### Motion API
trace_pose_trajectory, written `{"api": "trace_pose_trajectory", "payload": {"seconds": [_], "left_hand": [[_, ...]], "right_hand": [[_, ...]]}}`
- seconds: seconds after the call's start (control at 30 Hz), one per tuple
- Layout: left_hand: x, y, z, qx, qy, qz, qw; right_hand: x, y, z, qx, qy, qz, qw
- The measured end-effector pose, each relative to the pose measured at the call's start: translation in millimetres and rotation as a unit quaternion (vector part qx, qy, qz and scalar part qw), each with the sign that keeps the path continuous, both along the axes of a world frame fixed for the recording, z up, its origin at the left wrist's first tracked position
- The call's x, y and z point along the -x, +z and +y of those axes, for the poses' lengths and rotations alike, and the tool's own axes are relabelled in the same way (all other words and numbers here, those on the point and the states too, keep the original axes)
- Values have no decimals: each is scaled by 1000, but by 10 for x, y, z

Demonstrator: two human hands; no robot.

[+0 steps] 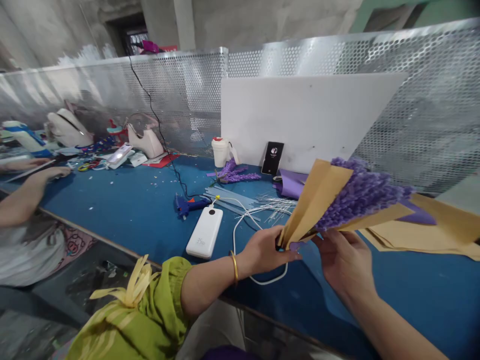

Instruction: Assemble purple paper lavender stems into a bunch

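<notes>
Bouquet (362,195) slants up-right from your left hand (268,251), which pinches its base. Your right hand (347,262) curls just beneath; can't tell if pinching. Power bank (205,232) left of left hand.

Looks softly, evenly lit; shows pale glare on the metal screen (187,95), deep shadow beneath the table (116,205), stretching and blur toward the edges.

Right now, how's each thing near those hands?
Purple flower bouquet: left hand gripping its base, right hand touching it
Brown paper: partly around the bouquet
Smartphone: propped upright, screen lit
Power bank: lying flat
Glue gun: lying down
White cup: standing upright
White cable: looped
Wires: scattered
</notes>
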State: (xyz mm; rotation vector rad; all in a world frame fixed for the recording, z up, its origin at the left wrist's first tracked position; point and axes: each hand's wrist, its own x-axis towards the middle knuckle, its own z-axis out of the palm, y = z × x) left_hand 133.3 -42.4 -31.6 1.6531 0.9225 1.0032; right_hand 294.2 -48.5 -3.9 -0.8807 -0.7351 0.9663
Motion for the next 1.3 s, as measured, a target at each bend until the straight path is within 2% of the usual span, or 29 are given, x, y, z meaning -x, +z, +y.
{"api": "trace_pose_trajectory", "payload": {"seconds": [0.1,0.17,0.33,0.43,0.53,0.8,1.3], "left_hand": [[14,-29,14,-10,1,33,999],[18,-60,34,15,-3,31,999],[-21,-100,59,143,-30,-83,986],[-27,-44,31,210,-62,-127,967],[1,28,-6,246,-108,-143,953],[50,97,-31,274,-133,-138,942],[88,67,4,304,-151,-147,929]], "right_hand": [[-26,-10,13,8,-4,0,1000],[-22,-13,10,15,7,-2,1000],[24,19,-27,-3,25,-51,998],[30,58,-48,-8,28,-94,995],[13,80,-55,7,23,-109,994],[-11,89,-45,35,38,-68,996],[-19,100,-36,49,51,-59,996]]}}
